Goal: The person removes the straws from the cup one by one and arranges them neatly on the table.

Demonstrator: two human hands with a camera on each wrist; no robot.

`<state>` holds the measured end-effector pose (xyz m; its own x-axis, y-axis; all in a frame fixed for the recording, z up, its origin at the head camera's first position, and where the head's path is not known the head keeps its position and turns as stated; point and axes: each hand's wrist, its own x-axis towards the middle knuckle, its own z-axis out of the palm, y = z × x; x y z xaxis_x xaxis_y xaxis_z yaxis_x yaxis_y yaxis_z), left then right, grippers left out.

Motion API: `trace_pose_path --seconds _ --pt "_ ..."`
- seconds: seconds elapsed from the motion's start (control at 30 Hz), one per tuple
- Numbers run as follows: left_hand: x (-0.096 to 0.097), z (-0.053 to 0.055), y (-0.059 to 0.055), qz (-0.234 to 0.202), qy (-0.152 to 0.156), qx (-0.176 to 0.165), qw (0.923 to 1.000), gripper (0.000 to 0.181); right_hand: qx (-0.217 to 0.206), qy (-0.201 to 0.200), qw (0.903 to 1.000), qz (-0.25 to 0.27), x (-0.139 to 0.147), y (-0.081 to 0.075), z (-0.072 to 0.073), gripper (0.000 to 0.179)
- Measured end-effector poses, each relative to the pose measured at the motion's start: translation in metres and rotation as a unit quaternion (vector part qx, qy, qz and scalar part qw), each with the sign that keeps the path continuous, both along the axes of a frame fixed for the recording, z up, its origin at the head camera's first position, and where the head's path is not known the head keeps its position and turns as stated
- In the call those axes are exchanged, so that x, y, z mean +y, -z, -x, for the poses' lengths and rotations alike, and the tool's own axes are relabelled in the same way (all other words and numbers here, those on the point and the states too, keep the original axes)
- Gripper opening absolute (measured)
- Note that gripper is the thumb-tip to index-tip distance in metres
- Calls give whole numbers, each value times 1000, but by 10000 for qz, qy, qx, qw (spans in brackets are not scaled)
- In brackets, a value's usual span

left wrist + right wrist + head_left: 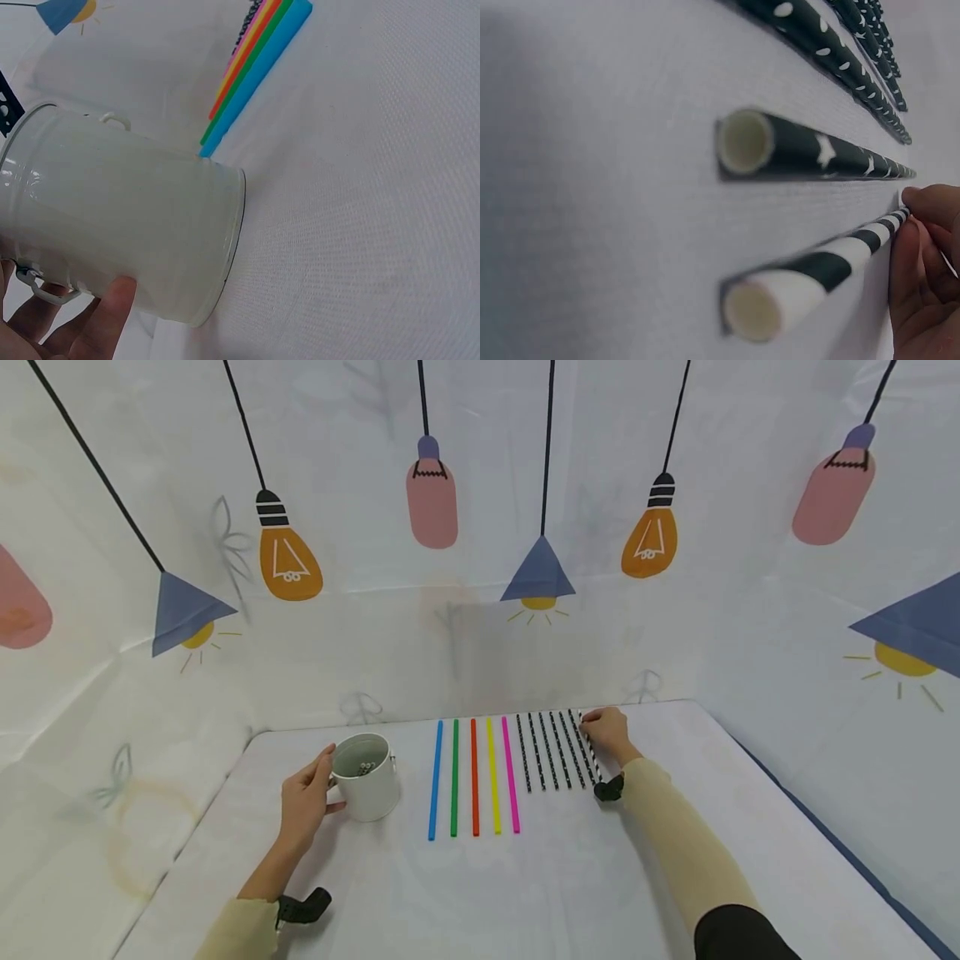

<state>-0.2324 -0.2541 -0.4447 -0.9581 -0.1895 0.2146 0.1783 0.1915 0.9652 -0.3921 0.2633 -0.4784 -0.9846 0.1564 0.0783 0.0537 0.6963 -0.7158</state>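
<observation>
My left hand (303, 802) holds a small off-white metal pail (377, 793) at its left side, around the side handle. In the left wrist view the pail (135, 217) looks tilted, and fingers (109, 315) lie against its wall. A few small straw-like ends show inside it. My right hand (611, 732) pinches the far end of a black-and-white striped paper straw (825, 270), the rightmost of a row. Next to it lies a dark straw with white stars (817, 154). Further left lies a dark straw with white dots (832, 56).
Left of the patterned straws lie colored straws, side by side: blue (435, 781), green (454, 781), red (475, 781), yellow (493, 781) and pink (511, 781). A white cloth covers the table (480, 893). A lamp-printed backdrop (480, 643) rises at the table's far edge.
</observation>
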Motion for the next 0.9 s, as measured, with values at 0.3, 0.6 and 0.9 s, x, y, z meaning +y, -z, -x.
trace_pose_path --seconds 0.3,0.6,0.9 --pt "9 -13 -21 44 -44 -22 10000 47 -91 -2 9999 -42 -1 -6 0 29" --pt "4 -6 -9 -28 12 -102 9999 48 -169 -27 9999 -8 -1 -4 0 30" --pt "-4 8 13 98 -68 -107 9999 54 -142 -31 9999 -13 0 -4 0 28"
